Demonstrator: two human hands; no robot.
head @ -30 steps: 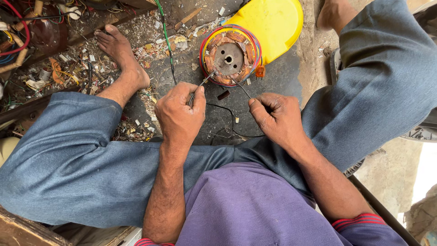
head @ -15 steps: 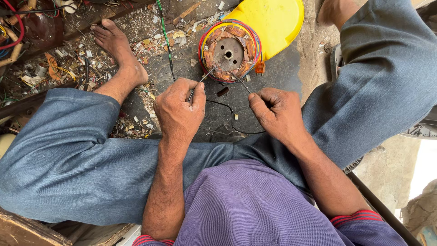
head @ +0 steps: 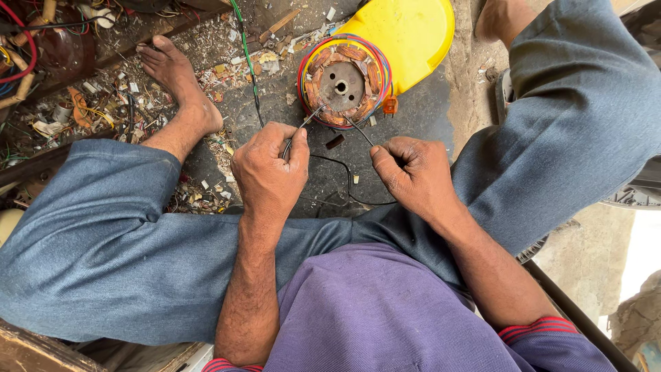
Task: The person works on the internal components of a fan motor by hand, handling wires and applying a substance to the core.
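Observation:
A round motor stator (head: 342,86) with copper windings and red and blue wire around its rim lies on a yellow plastic housing (head: 410,34) on the dark ground. Thin wires (head: 303,127) run from the stator toward me. My left hand (head: 270,172) pinches one grey wire between thumb and fingers. My right hand (head: 411,176) is closed on a dark wire (head: 359,131) that also leads to the stator. A black wire (head: 341,180) loops on the ground between my hands.
I sit on the ground with my legs apart in blue trousers; my bare left foot (head: 175,83) rests among wire scraps and debris (head: 96,103). A green wire (head: 246,55) runs past the stator. Tangled cables (head: 27,41) lie at the upper left.
Both hands have shifted slightly along the wires near the stator; the view has moved a little. The wires stay in both hands.

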